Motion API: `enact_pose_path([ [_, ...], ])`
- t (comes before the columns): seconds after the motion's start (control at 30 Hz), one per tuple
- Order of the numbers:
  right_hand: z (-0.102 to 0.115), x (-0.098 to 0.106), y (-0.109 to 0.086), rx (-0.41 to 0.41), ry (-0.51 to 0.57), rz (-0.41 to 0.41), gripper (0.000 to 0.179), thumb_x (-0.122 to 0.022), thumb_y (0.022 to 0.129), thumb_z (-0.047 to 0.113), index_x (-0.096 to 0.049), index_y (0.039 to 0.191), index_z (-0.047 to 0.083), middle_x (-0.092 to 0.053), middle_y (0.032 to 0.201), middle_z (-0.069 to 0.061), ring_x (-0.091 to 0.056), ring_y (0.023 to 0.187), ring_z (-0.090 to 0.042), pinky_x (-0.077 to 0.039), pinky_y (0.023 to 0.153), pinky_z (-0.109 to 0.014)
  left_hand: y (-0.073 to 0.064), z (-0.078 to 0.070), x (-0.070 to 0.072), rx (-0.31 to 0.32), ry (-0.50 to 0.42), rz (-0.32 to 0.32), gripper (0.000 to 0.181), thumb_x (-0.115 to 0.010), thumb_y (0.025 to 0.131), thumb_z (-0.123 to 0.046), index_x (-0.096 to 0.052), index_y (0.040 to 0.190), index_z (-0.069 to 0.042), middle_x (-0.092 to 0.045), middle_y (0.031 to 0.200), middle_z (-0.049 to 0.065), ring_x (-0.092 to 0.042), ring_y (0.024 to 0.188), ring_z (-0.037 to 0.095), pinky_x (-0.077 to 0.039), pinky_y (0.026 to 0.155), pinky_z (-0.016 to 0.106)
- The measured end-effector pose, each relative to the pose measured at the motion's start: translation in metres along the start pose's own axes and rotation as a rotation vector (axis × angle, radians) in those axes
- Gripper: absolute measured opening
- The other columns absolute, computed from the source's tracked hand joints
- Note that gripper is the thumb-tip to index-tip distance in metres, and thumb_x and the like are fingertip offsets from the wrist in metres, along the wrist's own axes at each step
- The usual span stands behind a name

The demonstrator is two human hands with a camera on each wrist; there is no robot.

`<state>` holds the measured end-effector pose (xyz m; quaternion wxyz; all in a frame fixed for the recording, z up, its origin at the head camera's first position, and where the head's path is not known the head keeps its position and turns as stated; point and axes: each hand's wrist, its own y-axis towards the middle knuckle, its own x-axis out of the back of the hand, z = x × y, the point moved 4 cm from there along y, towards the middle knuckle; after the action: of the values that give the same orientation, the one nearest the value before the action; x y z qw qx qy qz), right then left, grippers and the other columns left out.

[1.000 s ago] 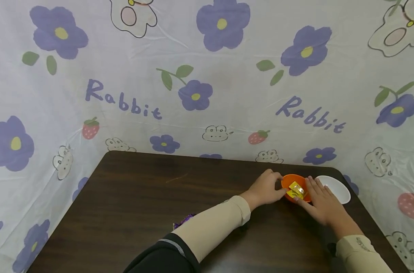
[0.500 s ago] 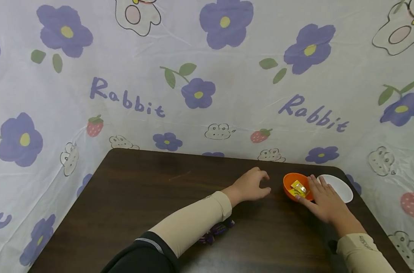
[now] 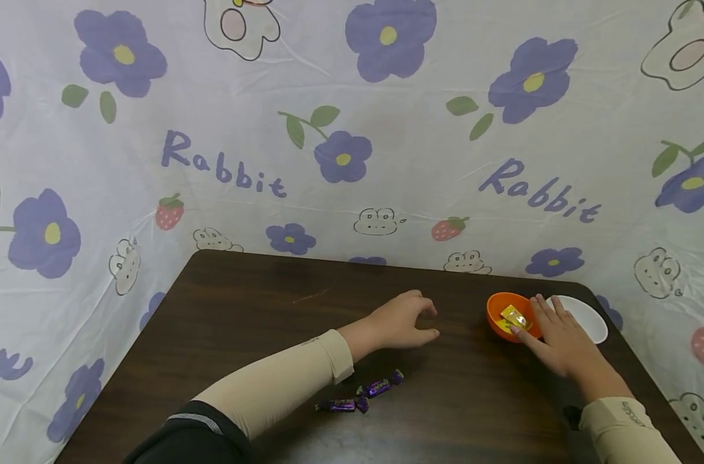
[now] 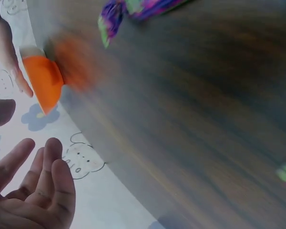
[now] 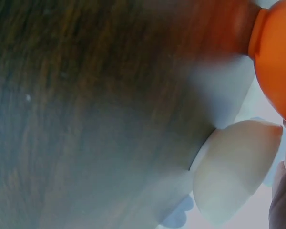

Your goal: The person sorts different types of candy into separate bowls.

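Near the table's middle, my left hand (image 3: 402, 321) hangs in the air with loosely bent, spread fingers and holds nothing. Two purple twist-wrapped candies, one farther back (image 3: 379, 387) and one in front (image 3: 341, 405), lie on the table below my left wrist. Over at the right, an orange bowl (image 3: 498, 330) stands with several small yellow packets (image 3: 513, 317) inside. My right hand (image 3: 563, 338) rests against this bowl, fingers straight along its right side and thumb at the front rim. Its fingertips partly cover a white bowl (image 3: 586, 320) just beyond.
The dark wooden table (image 3: 259, 322) ends close behind the bowls, with its right edge beside the white one. Behind it hangs a cloth (image 3: 409, 148) printed with flowers and rabbits.
My left hand has let go of the orange bowl's left side and moved left, uncovering the purple candies. My right hand has stayed at the bowl.
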<state>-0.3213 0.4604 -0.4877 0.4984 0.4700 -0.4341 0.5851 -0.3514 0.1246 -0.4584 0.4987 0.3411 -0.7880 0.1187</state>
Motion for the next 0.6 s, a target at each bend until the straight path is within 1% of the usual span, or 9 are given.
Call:
enact_pose_path([
  [0.07,-0.001,0.002,-0.001,-0.003,0.002,-0.004,0.102,-0.036,0.105,0.07,-0.013,0.165,-0.009,-0.01,0.171,-0.036,0.001,0.159,-0.057,-0.006,0.124,-0.074,-0.011,0.0,0.001,-0.005,0.0,0.013,0.042,-0.07,0.102,-0.039,-0.07,0.133,-0.011,-0.065,0.125,0.005,-0.064,0.108,0.016,-0.054,0.095,0.027],
  [0.2,-0.005,0.007,-0.005,0.002,0.007,-0.015,0.1,-0.036,0.107,0.068,-0.012,0.165,-0.011,-0.009,0.171,-0.037,0.002,0.159,-0.058,-0.004,0.124,-0.073,-0.033,-0.002,0.006,-0.012,-0.014,0.029,0.042,-0.07,0.102,-0.039,-0.07,0.132,-0.01,-0.066,0.121,0.007,-0.059,0.095,0.013,-0.052,0.085,0.026],
  [0.27,-0.007,0.01,-0.008,0.005,0.008,-0.022,0.099,-0.036,0.108,0.066,-0.013,0.164,-0.012,-0.008,0.17,-0.037,0.003,0.159,-0.058,-0.004,0.124,-0.074,-0.043,-0.001,0.007,-0.009,-0.025,0.038,0.043,-0.07,0.102,-0.039,-0.07,0.132,-0.01,-0.066,0.118,0.007,-0.056,0.091,0.011,-0.05,0.082,0.025],
  [0.37,-0.012,0.013,-0.014,0.0,0.014,-0.035,0.098,-0.037,0.109,0.063,-0.012,0.163,-0.013,-0.007,0.17,-0.039,0.005,0.158,-0.059,-0.004,0.124,-0.074,-0.056,0.0,0.008,-0.003,-0.033,0.059,0.043,-0.07,0.102,-0.04,-0.07,0.133,-0.01,-0.066,0.118,0.008,-0.054,0.09,0.01,-0.05,0.081,0.026],
  [0.43,-0.017,0.013,-0.017,-0.014,0.013,-0.042,0.098,-0.036,0.109,0.063,-0.011,0.163,-0.014,-0.008,0.169,-0.04,0.005,0.158,-0.059,-0.004,0.123,-0.075,-0.064,0.002,0.008,0.003,-0.037,0.078,0.044,-0.07,0.102,-0.039,-0.07,0.134,-0.01,-0.066,0.121,0.008,-0.056,0.091,0.01,-0.051,0.083,0.026],
  [0.6,-0.036,0.017,-0.024,-0.065,0.02,-0.065,0.1,-0.037,0.109,0.064,-0.009,0.161,-0.017,-0.006,0.167,-0.042,0.007,0.156,-0.061,-0.005,0.122,-0.077,-0.08,0.005,0.008,0.008,-0.054,0.108,0.045,-0.071,0.101,-0.039,-0.069,0.134,-0.008,-0.066,0.119,0.009,-0.054,0.085,0.01,-0.049,0.078,0.026],
])
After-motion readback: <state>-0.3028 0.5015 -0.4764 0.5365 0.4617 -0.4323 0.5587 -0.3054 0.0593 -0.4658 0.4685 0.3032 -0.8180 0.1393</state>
